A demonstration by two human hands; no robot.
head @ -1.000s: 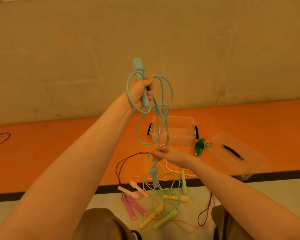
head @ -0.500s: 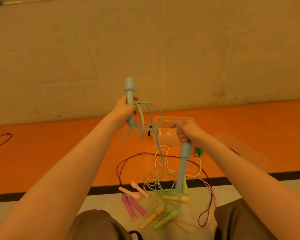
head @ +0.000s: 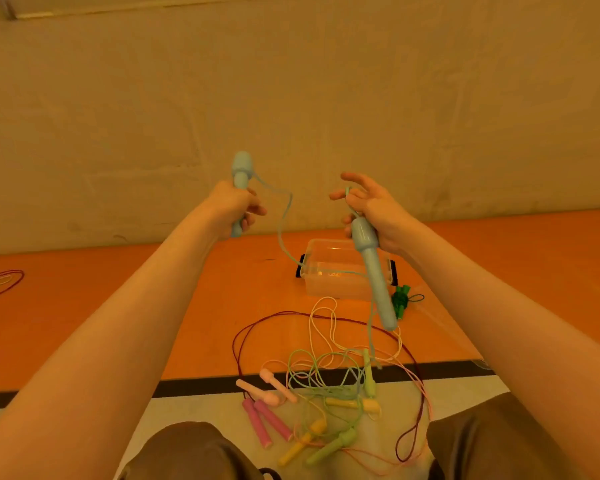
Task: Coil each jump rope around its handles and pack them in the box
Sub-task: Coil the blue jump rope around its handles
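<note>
I hold a light blue jump rope in the air with both hands. My left hand (head: 234, 207) grips one blue handle (head: 240, 174) upright. My right hand (head: 369, 213) holds the other blue handle (head: 374, 278) by its thick end, the handle pointing down, with my index finger and thumb spread. The blue cord (head: 284, 223) hangs slack between the hands and drops over the clear plastic box (head: 340, 289) on the orange floor. A coiled green rope (head: 400, 301) lies right of the box.
On the floor by my knees lies a tangle of ropes with pink handles (head: 264, 420), pale pink handles (head: 274, 384), yellow handles (head: 302, 445) and light green handles (head: 333, 445), plus a dark red cord (head: 243, 337). More cords (head: 0, 282) lie at the far left. A wall stands behind.
My hands moved apart and the loops of blue cord came undone. My right hand rose and now holds the second handle higher, with the cord hanging slack.
</note>
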